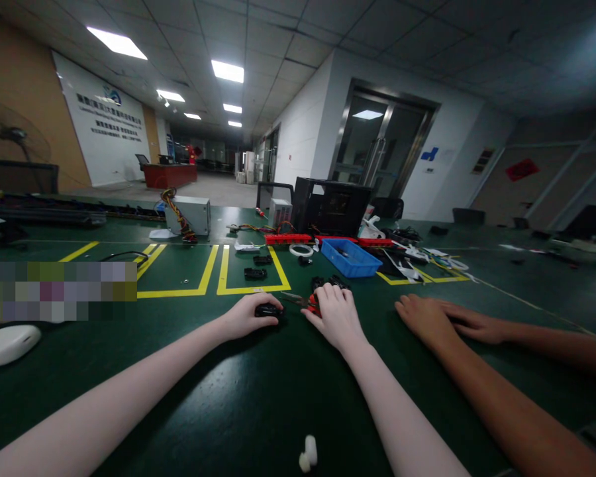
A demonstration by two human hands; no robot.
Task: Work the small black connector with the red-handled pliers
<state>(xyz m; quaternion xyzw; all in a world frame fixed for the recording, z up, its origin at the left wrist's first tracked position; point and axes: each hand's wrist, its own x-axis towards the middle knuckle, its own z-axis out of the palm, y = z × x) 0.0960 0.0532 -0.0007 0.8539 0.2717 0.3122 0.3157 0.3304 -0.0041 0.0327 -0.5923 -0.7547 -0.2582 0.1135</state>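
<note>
On the green table (258,397) my left hand (251,314) is closed over a small black part (268,310) and presses it to the surface. Just to its right, my right hand (334,314) grips red-handled pliers (305,303), whose metal jaws point left toward the black part. More small black parts (255,272) lie inside a yellow-taped square (251,268) beyond my hands.
Another person's hands (442,319) rest flat on the table at my right. A blue tray (350,257), a tape roll (301,250), a black computer case (330,207) and a power supply (189,215) stand farther back. A white piece (308,454) lies near the front edge, a white object (7,344) at left.
</note>
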